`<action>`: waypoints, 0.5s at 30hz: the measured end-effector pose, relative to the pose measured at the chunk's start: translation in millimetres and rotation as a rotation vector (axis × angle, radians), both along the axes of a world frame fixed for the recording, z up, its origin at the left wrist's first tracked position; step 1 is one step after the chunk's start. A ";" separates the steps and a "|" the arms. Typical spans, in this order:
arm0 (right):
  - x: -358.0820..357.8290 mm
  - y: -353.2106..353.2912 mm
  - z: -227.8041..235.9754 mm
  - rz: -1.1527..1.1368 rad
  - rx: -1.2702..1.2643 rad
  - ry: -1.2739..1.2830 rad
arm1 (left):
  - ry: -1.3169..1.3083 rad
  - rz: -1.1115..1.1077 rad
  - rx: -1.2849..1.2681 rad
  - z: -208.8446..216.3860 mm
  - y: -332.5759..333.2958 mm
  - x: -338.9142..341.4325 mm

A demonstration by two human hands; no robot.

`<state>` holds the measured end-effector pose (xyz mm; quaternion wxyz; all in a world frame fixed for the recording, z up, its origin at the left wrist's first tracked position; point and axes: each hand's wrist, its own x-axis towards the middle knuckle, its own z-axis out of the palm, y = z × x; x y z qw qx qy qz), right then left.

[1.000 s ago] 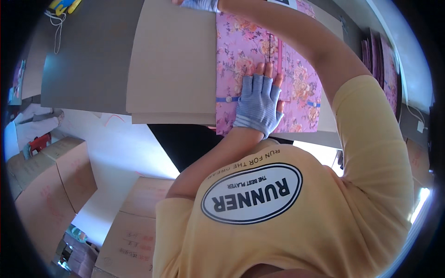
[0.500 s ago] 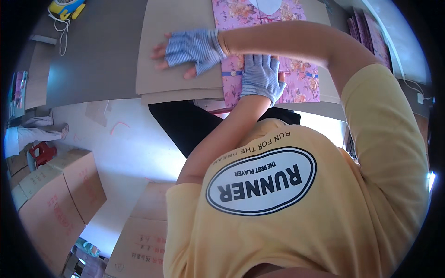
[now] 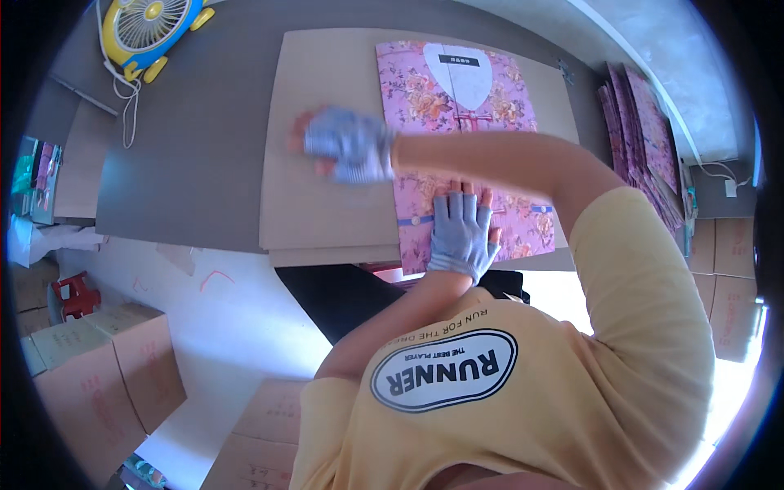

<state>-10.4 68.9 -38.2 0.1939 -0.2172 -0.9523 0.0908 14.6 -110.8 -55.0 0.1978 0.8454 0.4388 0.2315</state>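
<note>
My left hand point(image 3: 461, 233), in a striped fingerless glove, lies flat with fingers stretched on a pink flowered cardboard sheet point(image 3: 518, 90). The sheet has a white shield-shaped panel with a dark label, red tie shapes and a blue band. It rests on large plain brown cardboard sheets point(image 3: 327, 229). My right arm crosses over it to the left. Its gloved hand point(image 3: 347, 145), smeared by motion, is over the brown cardboard left of the flowered sheet. Its thumb stands apart from the fingers, and nothing shows in it.
A blue and yellow fan point(image 3: 151, 24) with a white cord stands at the table's far left. Several flowered folded pieces point(image 3: 645, 139) are stacked at the right. Cartons point(image 3: 106, 367) stand on the floor at lower left, near a red stool point(image 3: 75, 296).
My right hand has shifted over the brown cardboard, nearer the flowered sheet. My left hand stays flat on that sheet. The view has tilted, showing more of the fan and the far table.
</note>
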 end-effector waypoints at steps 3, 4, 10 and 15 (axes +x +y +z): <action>13.0 105.1 -14.5 -0.245 0.264 0.154 | -0.045 0.032 0.111 -6.6 -1.5 -0.5; 19.8 137.2 -18.0 -0.332 0.383 0.137 | -0.043 0.023 0.085 -3.7 -1.6 0.6; 23.0 236.2 -8.1 -0.636 0.309 -0.106 | -0.013 0.000 0.078 -0.3 -0.3 -8.0; 11.2 230.8 -5.8 -0.609 0.252 -0.206 | -0.016 0.021 0.121 1.5 2.6 -8.4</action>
